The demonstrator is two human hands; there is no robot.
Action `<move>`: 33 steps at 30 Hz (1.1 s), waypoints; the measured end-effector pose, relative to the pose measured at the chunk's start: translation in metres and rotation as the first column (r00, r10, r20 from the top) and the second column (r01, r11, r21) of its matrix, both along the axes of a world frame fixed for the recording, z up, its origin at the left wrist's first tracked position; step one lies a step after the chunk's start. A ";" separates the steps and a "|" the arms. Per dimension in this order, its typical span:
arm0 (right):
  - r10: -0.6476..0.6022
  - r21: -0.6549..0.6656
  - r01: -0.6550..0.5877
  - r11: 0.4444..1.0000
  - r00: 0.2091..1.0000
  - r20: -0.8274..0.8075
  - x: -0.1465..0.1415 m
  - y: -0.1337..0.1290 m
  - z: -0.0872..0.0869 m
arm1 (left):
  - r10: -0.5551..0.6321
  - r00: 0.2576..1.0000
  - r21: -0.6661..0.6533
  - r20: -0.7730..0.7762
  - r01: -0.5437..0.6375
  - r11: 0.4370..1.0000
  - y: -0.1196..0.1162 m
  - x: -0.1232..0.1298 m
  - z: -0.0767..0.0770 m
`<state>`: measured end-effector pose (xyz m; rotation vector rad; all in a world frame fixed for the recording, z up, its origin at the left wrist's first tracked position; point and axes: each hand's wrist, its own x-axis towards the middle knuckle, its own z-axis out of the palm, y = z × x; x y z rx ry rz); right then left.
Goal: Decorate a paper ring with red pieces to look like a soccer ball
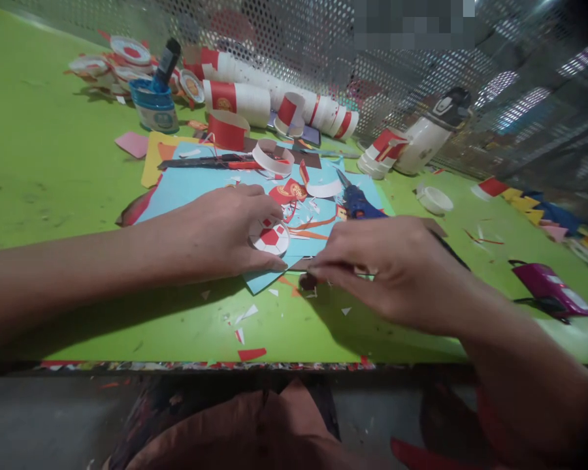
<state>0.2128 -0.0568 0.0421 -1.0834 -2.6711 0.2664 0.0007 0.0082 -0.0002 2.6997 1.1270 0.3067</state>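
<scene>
My left hand [235, 228] rests on the blue sheet [206, 181], its thumb and fingers apart around a small white disc [270, 237] with red patches. The disc lies flat between thumb and fingers; whether they press on it is unclear. To the right, my right hand [372, 261] is pinched together over the sheet's lower right edge, by a dark strip and a small dark round piece [308, 281]. What its fingertips hold, if anything, is too small to make out. Paper scraps, orange strips and a red piece with a gold print [290, 190] lie beyond the hands.
Dark-handled scissors [215, 161], a white ring [273, 158] and a blue-handled tool [360, 201] lie beyond the hands. Farther back are a blue tub [154, 108], white-and-red paper rolls [245, 101] and a white bottle [419, 145]. A purple object [551, 287] lies at right.
</scene>
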 end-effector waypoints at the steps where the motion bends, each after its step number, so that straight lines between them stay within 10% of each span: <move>1: 0.030 -0.058 -0.028 0.998 0.999 0.039 -0.001 -0.005 -0.001 | 0.004 1.000 -0.001 0.001 -0.004 1.000 0.000 0.001 0.000; 23: 0.161 0.015 -0.181 0.983 0.907 0.390 -0.015 -0.013 -0.016 | -0.008 0.993 -0.063 0.119 0.016 0.998 -0.005 0.001 0.001; 33: -0.030 0.139 0.040 0.989 0.997 -0.067 -0.002 -0.001 -0.017 | -0.061 0.984 -0.072 0.167 0.074 0.995 -0.005 0.000 -0.004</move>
